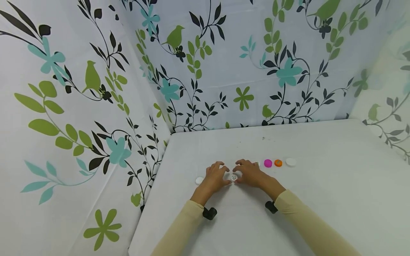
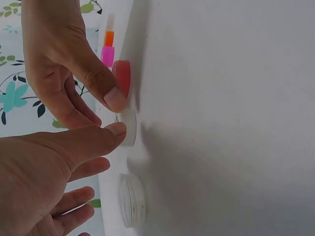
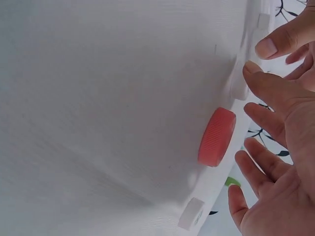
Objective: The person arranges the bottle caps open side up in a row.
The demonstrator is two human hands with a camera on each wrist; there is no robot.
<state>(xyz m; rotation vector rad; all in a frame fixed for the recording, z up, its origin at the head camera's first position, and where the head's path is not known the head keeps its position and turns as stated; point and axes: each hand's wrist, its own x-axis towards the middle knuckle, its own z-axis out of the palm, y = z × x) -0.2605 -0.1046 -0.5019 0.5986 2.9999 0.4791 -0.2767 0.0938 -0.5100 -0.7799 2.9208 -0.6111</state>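
A small white cap (image 1: 234,177) with dark marks on its top lies flat on the table between the hands. To its left, the left hand (image 1: 216,176) has its thumb and fingers loosely curved, thumb tip close to the cap's edge. The right hand (image 1: 251,174) mirrors it on the other side. In the left wrist view both thumbs point at the white cap (image 2: 130,127), hiding part of it; whether they touch it I cannot tell. A red ribbed cap (image 3: 217,137) stands by the right hand, hidden behind it in the head view.
A clear, shallow round lid (image 2: 132,200) lies left of the left hand. Right of the right hand run a pink cap (image 1: 267,163), an orange cap (image 1: 278,163) and a white lid (image 1: 290,162). Another small white cap (image 3: 191,214) is partly hidden in the head view. Patterned cloth hangs behind the white table (image 1: 320,213).
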